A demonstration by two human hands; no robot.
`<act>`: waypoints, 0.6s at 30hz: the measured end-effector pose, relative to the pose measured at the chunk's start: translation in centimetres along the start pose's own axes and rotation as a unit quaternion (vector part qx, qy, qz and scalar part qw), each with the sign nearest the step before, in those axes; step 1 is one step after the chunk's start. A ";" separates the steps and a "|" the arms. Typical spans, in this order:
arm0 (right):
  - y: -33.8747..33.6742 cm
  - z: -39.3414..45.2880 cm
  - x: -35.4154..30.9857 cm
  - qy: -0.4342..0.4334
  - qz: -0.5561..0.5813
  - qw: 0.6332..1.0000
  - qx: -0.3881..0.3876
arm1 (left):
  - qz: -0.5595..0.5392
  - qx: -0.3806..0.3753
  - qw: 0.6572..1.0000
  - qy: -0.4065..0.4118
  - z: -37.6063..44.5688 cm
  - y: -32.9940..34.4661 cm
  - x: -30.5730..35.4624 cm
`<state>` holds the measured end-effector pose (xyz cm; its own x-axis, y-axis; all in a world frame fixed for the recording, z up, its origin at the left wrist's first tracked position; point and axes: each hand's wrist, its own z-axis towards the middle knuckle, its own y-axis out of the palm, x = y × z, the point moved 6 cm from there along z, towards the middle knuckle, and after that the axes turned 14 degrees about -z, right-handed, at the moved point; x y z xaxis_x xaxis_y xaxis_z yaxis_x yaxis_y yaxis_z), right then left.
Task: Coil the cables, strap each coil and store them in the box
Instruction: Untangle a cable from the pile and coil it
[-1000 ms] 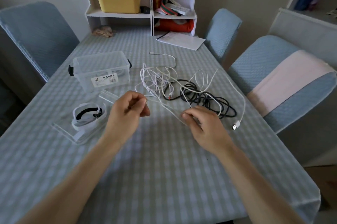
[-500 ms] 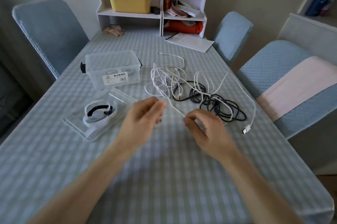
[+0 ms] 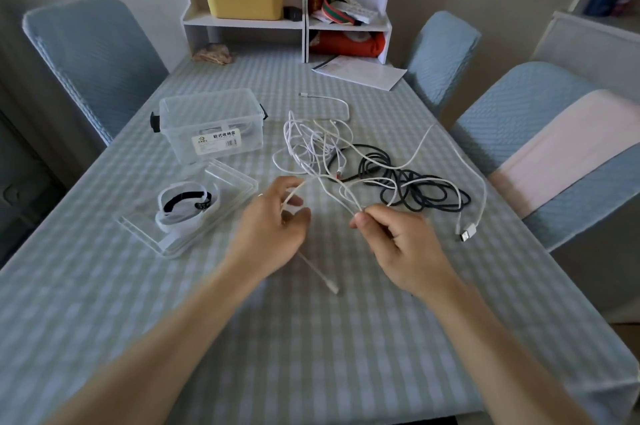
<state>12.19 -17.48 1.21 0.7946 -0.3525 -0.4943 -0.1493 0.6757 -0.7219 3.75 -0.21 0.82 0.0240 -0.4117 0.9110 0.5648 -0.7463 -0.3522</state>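
Near the middle of the frame the left hand [image 3: 273, 224] curls its fingers round a white cable [image 3: 313, 179], the cord running between thumb and fingers and out below the palm, where its plug end [image 3: 330, 287] lies on the table [image 3: 311, 355]. Just to the right, the right hand [image 3: 398, 241] pinches the same cable between thumb and forefinger, holding a short stretch of it up off the cloth. From the hands the cord leads up into a loose tangle of white cables, which overlaps a heap of black cable [image 3: 415, 182] to its right. A flat white plug [image 3: 468, 234] lies at the right of that heap. Left of the tangle stands the clear box [image 3: 211, 123], open, with a paper label on its front wall. Its clear lid [image 3: 194, 213] lies below it, left of the left hand, and on the lid rest white and black straps [image 3: 187, 203]
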 end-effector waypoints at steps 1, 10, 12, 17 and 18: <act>-0.1 -0.1 0.0 0.000 0.004 1.000 0.001 | 0.008 -0.007 0.999 0.037 -0.1 0.2 0.4; 0.1 -0.2 1.4 0.034 -0.036 0.999 -0.024 | -0.395 0.019 0.908 -0.142 0.7 -1.3 0.1; 0.3 -0.3 1.1 0.033 -0.070 0.996 -0.035 | -0.434 0.011 0.881 -0.188 0.9 -1.5 -0.5; 0.4 -0.2 0.1 0.026 -0.044 0.998 -0.026 | -0.387 -0.028 0.891 -0.236 0.4 -0.1 -1.3; 0.2 -0.1 0.2 0.036 -0.028 0.999 -0.015 | -0.341 -0.031 0.914 -0.218 0.5 -0.3 -1.1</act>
<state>12.30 -17.46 0.95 0.7585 -0.4351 -0.4851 -0.1245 0.6339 -0.7633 3.98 0.78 0.00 0.0175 0.3969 0.9177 0.5229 -0.7859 0.3300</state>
